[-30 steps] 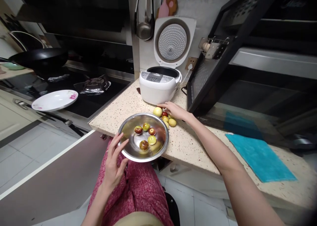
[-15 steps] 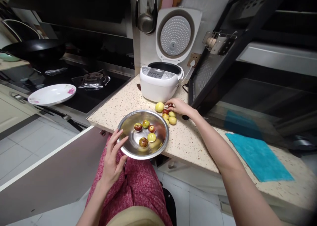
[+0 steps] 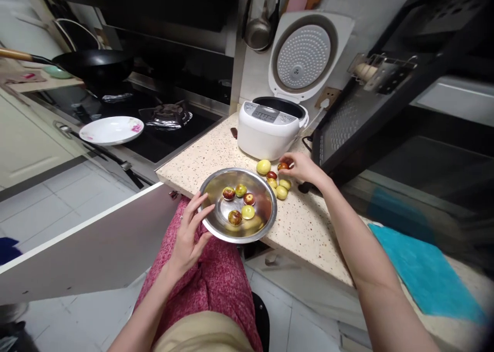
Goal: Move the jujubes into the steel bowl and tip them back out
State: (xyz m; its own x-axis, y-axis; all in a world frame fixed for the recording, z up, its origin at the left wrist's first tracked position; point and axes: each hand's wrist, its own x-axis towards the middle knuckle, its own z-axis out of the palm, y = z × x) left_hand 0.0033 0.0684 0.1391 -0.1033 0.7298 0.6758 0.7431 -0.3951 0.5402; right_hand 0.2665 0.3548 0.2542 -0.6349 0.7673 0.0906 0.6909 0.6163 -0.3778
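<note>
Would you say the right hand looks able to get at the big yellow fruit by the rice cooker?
Probably yes: the big yellow fruit lies close by on the counter with nothing covering it, though the right hand holds a reddish fruit it may need to put down first.

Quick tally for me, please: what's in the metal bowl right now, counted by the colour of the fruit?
Plain yellow-green fruit: 1
Fruits with red or brown patches: 4
Total in the metal bowl: 5
</note>
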